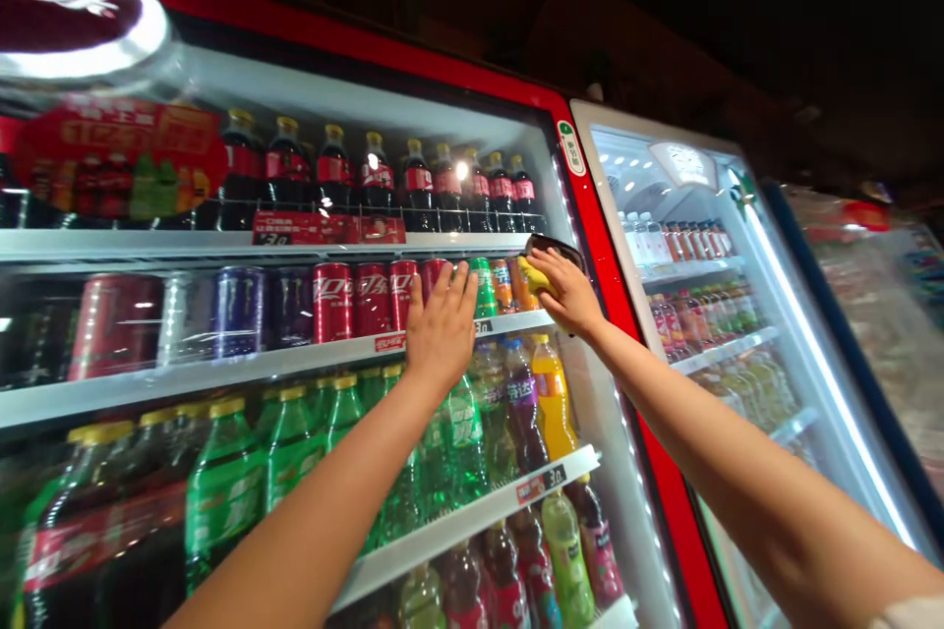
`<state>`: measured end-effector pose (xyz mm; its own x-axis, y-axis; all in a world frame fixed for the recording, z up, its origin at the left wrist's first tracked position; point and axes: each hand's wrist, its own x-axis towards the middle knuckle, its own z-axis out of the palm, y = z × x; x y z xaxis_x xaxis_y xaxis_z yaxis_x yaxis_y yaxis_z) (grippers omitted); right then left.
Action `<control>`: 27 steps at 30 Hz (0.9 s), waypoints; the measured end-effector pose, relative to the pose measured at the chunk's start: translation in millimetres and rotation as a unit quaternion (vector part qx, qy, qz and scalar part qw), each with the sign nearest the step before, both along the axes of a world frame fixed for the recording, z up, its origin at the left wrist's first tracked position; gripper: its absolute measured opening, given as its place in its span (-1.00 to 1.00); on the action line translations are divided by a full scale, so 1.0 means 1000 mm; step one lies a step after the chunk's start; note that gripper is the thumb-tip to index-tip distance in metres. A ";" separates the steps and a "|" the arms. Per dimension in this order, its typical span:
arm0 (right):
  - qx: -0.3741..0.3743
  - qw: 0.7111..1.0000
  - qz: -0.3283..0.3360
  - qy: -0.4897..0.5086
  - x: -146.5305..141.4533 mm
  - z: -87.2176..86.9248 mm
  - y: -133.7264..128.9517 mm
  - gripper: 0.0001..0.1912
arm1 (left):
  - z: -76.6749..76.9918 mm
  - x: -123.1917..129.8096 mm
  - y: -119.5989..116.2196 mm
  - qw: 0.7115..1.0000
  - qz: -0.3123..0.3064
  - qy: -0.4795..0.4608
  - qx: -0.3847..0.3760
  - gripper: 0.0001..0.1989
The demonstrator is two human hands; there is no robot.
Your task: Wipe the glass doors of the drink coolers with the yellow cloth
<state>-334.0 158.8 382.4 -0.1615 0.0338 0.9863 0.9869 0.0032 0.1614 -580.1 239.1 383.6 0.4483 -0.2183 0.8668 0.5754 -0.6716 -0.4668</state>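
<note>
Yellow cloth (536, 277) shows under and just left of the fingers of the right hand (550, 273), in front of the right end of the can shelf (508, 322) in the red-framed fridge (605, 256). These fingers reach left over it, close together and slightly bent; whether the thumb pinches it, I cannot tell. The visible part is longest on a slant from upper left down to lower right, its upper-left end clear of the fingertips. A dark handle (555, 244) runs just above the same hand.

The left hand (442, 324) is open, its fingers pointing up and slightly parted, before the red cans (371, 299) and just left of a green can (483, 287). Whether its palm touches the glass is unclear. The right hand covers the rest of the cloth, so its full shape is hidden; 2 forearms are cut off by the frame.
</note>
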 end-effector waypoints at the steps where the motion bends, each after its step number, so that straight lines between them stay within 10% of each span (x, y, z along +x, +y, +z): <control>1: 0.016 1.000 0.004 0.026 0.005 0.004 -0.001 -0.34 | -0.001 0.004 -0.001 1.000 0.003 0.000 0.000 -0.22; 6: 0.036 0.998 0.011 0.054 -0.006 0.026 0.009 -0.35 | -0.006 0.028 -0.008 0.999 0.033 -0.005 0.003 -0.29; 13: -0.050 0.996 0.004 -0.069 0.039 -0.015 -0.013 -0.29 | -0.022 0.055 -0.021 0.997 0.064 -0.026 -0.017 -0.36; 19: 0.016 1.000 -0.008 0.021 0.065 0.032 -0.012 -0.37 | -0.022 0.079 -0.030 0.996 0.081 -0.018 -0.023 -0.32; 27: -0.021 0.999 -0.026 -0.023 0.068 -0.025 -0.015 -0.33 | -0.042 0.108 -0.042 0.993 0.119 -0.004 -0.021 -0.30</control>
